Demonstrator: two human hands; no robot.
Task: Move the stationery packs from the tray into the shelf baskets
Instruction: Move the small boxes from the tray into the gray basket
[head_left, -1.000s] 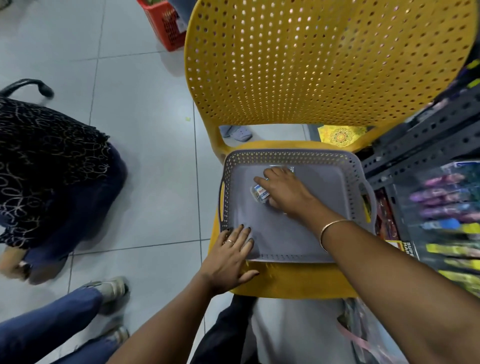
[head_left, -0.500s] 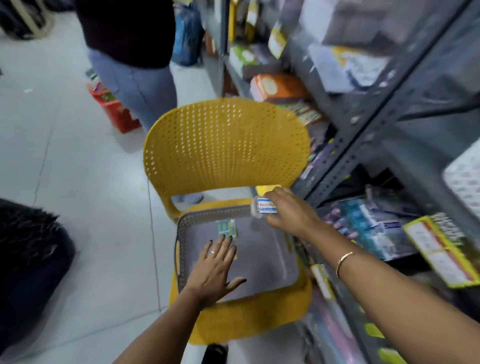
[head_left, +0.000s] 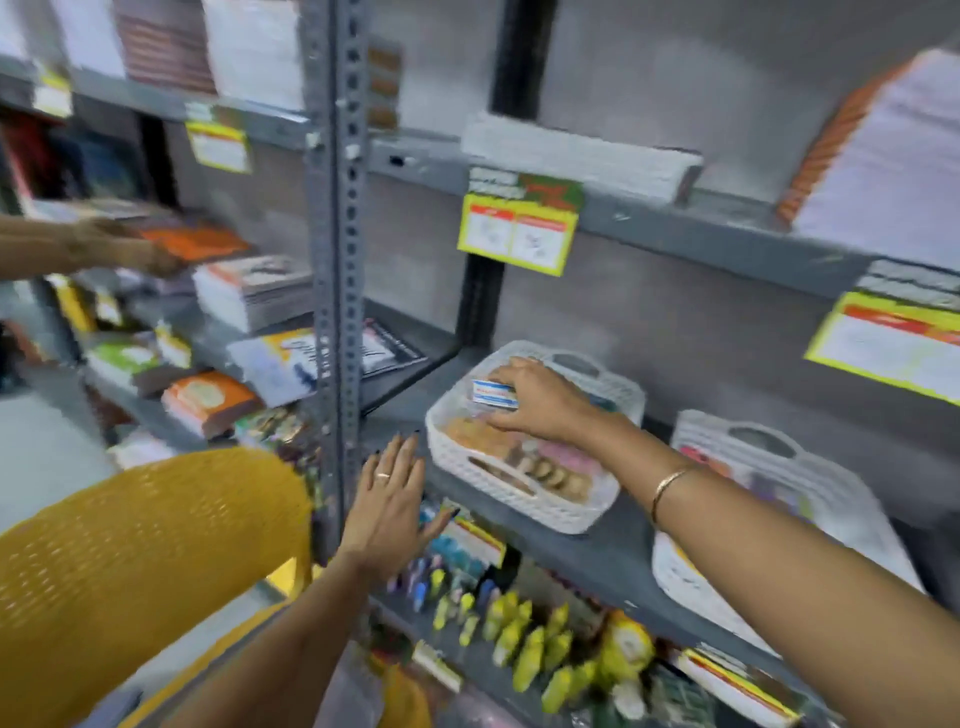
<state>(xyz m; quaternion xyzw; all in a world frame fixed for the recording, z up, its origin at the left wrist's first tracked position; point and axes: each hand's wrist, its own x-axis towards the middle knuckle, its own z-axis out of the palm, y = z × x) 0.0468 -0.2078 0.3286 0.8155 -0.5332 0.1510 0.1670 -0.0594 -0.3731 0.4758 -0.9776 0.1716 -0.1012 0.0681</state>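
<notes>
My right hand (head_left: 545, 402) grips a small white and blue stationery pack (head_left: 493, 393) and holds it over a white woven basket (head_left: 519, 501) on the grey shelf. The basket holds several packets and small round items. My left hand (head_left: 387, 506) is spread open with nothing in it, just in front of the shelf edge, left of the basket. A second white basket (head_left: 753, 447) stands further right on the same shelf. The tray is out of view.
A yellow perforated chair back (head_left: 145, 545) fills the lower left. A grey slotted upright post (head_left: 337, 260) stands left of the basket. Books and paper stacks fill the upper shelves, markers and glue bottles (head_left: 519, 639) the lower one. Another person's arm (head_left: 78, 247) reaches in at left.
My view swung up from the chair and tray to the shelf. My right hand carried the pack from the tray to over the white basket. My left hand left the tray and rose toward the shelf edge.
</notes>
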